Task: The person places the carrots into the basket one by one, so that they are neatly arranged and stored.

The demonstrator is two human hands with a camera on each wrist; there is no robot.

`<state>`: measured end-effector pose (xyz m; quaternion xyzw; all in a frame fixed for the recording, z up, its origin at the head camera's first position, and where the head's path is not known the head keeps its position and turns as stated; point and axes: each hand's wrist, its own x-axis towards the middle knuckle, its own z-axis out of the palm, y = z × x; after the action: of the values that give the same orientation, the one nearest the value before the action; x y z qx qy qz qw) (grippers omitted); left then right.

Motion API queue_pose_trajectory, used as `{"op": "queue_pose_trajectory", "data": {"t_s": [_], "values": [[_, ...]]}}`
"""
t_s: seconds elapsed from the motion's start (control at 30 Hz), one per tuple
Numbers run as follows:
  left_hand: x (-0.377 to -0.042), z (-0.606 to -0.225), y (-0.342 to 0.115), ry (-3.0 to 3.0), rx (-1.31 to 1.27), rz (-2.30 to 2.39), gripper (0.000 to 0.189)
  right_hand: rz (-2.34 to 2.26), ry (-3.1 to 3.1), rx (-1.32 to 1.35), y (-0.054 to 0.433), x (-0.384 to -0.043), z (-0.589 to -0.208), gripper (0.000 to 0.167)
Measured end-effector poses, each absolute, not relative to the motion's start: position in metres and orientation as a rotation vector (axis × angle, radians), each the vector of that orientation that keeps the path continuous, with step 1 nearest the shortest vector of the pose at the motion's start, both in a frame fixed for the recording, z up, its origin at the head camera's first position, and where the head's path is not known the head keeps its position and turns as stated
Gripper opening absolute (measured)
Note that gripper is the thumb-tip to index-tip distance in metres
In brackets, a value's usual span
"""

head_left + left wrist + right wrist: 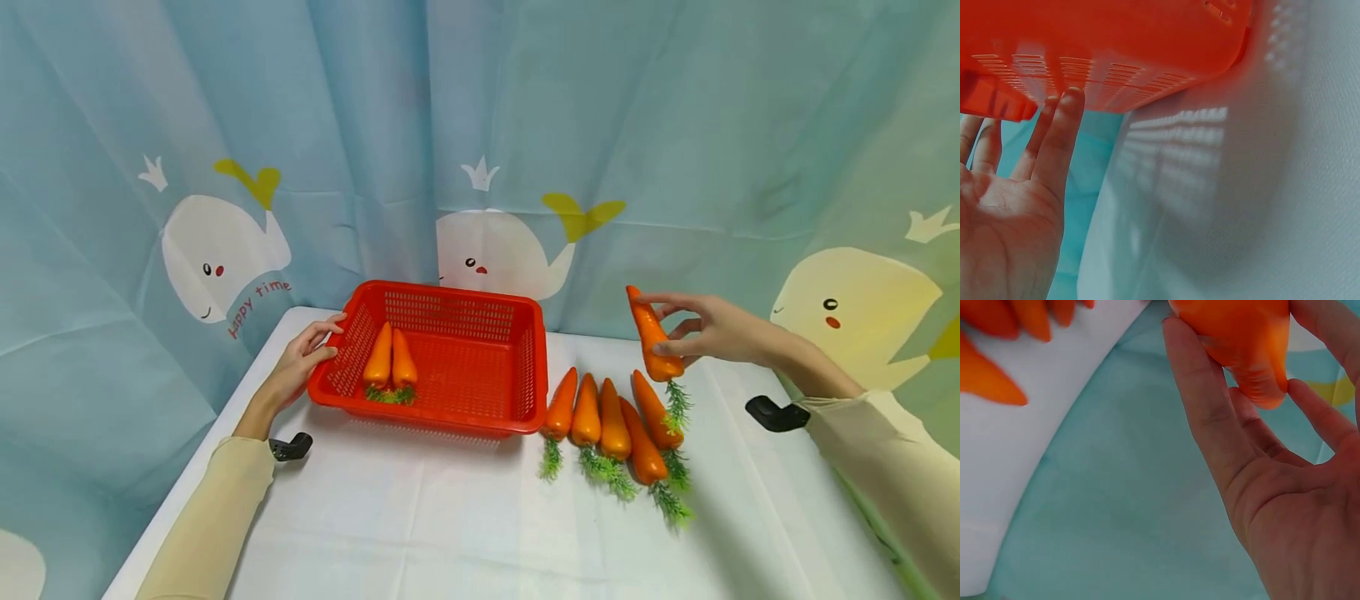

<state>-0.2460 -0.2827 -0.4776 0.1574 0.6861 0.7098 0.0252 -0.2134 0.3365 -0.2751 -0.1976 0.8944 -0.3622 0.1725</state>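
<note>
Resting left hand (303,354) with relaxed, unclenched fingers against left rim of red basket (450,420), with 2 carrots (380,358) side by side inside at its left end. Lying just right of basket on white table (420,525), 5 carrots (615,425) bunched, with green tops (551,460) nearest camera. Grasping 1 carrot (649,329) between thumb and fingertips of right hand (716,329), raised above that bunch, tilted, pointed end up.

We see a red basket (427,418), orange carrots (587,414) with green leaves (610,475), and a white table (450,525). On the light blue curtain (375,125) we find printed whitish whales (498,242) with yellow-green tails (579,218) and red letters (258,304). The sleeves (213,517) are cream.
</note>
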Motion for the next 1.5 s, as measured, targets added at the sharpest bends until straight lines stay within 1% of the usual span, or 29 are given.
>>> {"op": "queue_pose_trajectory", "data": {"t_s": [0.3,0.47,0.93,1.2,1.5], "values": [[-0.246,-0.476,-0.283,2.127,0.467,2.186,0.026,-1.009,2.482,-0.655,0.287,-0.241,-0.261,0.074],[-0.246,-0.478,-0.283,2.115,0.481,2.192,0.024,-1.021,2.441,-0.669,0.258,-0.256,-0.265,0.073],[-0.245,-0.478,-0.282,2.116,0.481,2.196,0.024,-1.114,2.301,-0.756,0.168,-0.294,-0.294,0.073],[-0.244,-0.477,-0.282,2.11,0.501,2.196,0.025,-1.129,2.279,-0.769,0.124,-0.304,-0.323,0.073],[-0.244,-0.478,-0.282,2.095,0.487,2.215,0.024,-1.189,2.151,-0.744,0.088,-0.311,-0.354,0.073]]}}
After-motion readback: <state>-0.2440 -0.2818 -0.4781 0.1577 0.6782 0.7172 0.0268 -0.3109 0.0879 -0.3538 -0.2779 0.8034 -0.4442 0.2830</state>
